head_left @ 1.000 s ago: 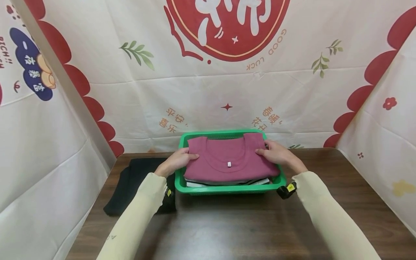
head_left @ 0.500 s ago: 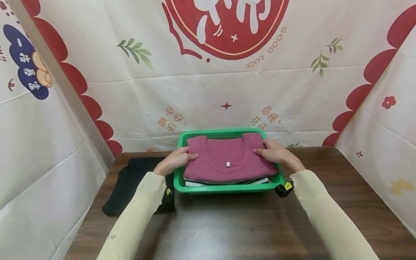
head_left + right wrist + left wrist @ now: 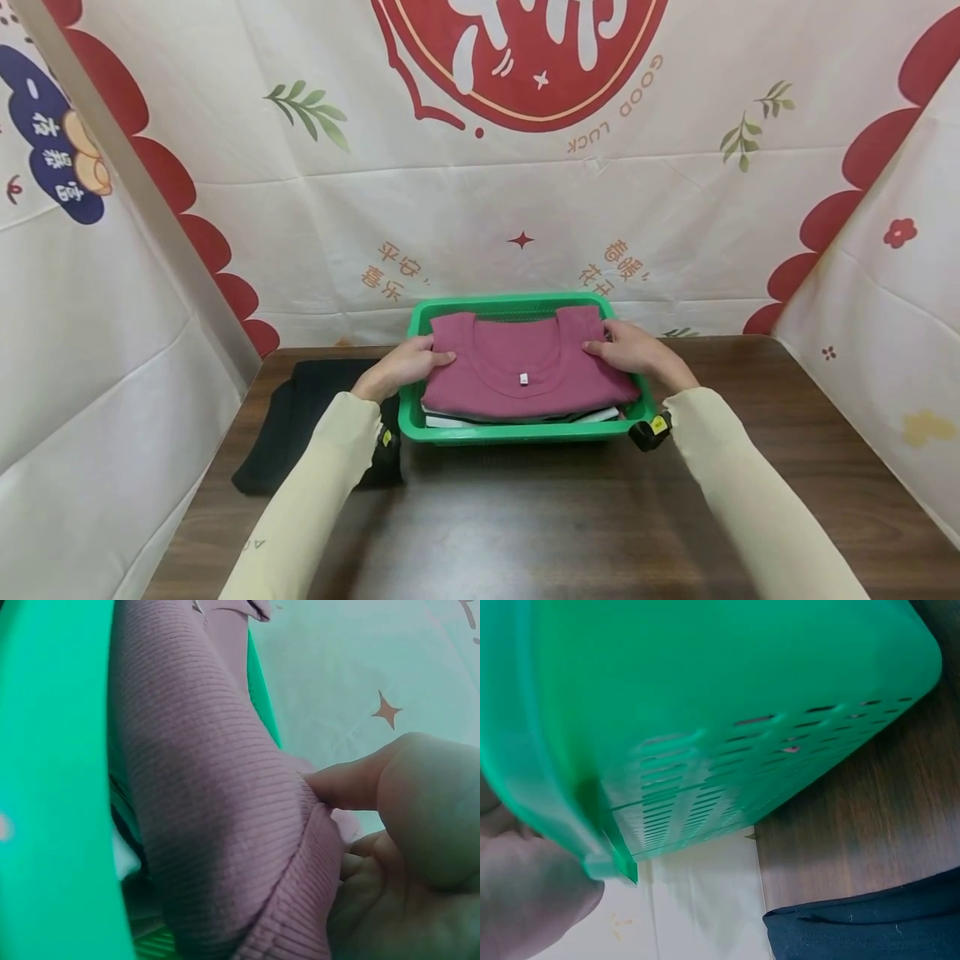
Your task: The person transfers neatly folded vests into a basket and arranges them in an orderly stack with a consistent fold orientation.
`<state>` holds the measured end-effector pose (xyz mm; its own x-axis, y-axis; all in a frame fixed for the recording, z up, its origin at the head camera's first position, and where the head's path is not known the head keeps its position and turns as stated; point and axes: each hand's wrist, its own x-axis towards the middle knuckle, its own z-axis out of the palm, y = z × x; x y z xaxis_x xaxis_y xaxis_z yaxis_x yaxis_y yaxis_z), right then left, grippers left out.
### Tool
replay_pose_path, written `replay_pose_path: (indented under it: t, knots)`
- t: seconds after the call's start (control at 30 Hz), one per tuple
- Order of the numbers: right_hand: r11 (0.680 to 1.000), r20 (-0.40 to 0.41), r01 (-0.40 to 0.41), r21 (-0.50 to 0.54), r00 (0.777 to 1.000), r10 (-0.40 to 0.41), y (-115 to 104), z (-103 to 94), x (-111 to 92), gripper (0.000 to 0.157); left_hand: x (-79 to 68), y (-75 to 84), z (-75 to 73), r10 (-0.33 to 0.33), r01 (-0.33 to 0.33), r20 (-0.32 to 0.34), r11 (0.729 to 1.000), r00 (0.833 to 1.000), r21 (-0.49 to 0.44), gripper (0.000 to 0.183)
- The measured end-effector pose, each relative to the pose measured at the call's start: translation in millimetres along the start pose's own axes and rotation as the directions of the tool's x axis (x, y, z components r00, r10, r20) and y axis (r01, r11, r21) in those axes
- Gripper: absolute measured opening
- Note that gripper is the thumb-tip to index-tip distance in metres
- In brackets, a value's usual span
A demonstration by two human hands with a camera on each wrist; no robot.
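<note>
A folded dusky-pink top (image 3: pixel 517 367) with a small white neck label lies in the green plastic basket (image 3: pixel 517 434), over other folded clothes (image 3: pixel 450 422) in white, grey and black. My left hand (image 3: pixel 401 364) pinches the top's left edge, thumb on the fabric; its fingers are mostly hidden behind the basket's rim in the left wrist view. On the opposite side my right hand (image 3: pixel 637 348) pinches the top's right edge. The right wrist view shows that thumb pressing the ribbed cloth (image 3: pixel 217 780), with the other fingers curled behind it.
Folded black clothing (image 3: pixel 315 425) lies on the wooden table (image 3: pixel 510 517) left of the basket, partly behind the left forearm. Behind the table hangs a printed white cloth (image 3: pixel 450 208), with more cloth at both sides.
Both hands keep their grip on the pink top, which stays in the basket. The head view shifts slightly; otherwise things hardly move.
</note>
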<state>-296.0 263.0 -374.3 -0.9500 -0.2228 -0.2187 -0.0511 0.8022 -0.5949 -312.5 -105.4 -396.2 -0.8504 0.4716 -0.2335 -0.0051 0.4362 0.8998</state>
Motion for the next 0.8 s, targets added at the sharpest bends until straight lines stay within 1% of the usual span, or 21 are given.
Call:
replay_pose_path:
  t: [0.2,0.37,0.5,0.6,0.8]
  knots:
    - [1.000,0.001,-0.007,-0.017,1.000,0.007,-2.0,0.2,-0.2,0.037,0.1,2.0,1.9,0.003,-0.003,-0.008,1.000,1.000,0.025,0.027]
    - [0.999,-0.023,-0.022,-0.033,1.000,0.021,-2.0,1.1,-0.7,0.034,0.5,3.2,5.4,0.016,-0.013,-0.036,0.998,0.999,0.066,0.022]
    - [1.000,-0.040,-0.022,-0.016,0.999,0.021,-1.0,3.3,0.8,0.032,1.3,2.9,8.2,0.039,-0.031,-0.064,0.992,0.997,0.126,0.020]
    - [1.000,-0.053,-0.018,0.001,0.998,0.018,-0.3,5.1,1.6,0.033,2.9,1.0,10.4,0.066,-0.050,-0.081,0.982,0.995,0.185,0.019]
    - [1.000,-0.103,-0.013,-0.026,0.995,0.010,-0.6,7.9,1.2,0.035,2.5,-0.2,12.4,0.091,-0.056,-0.122,0.963,0.988,0.264,0.019]
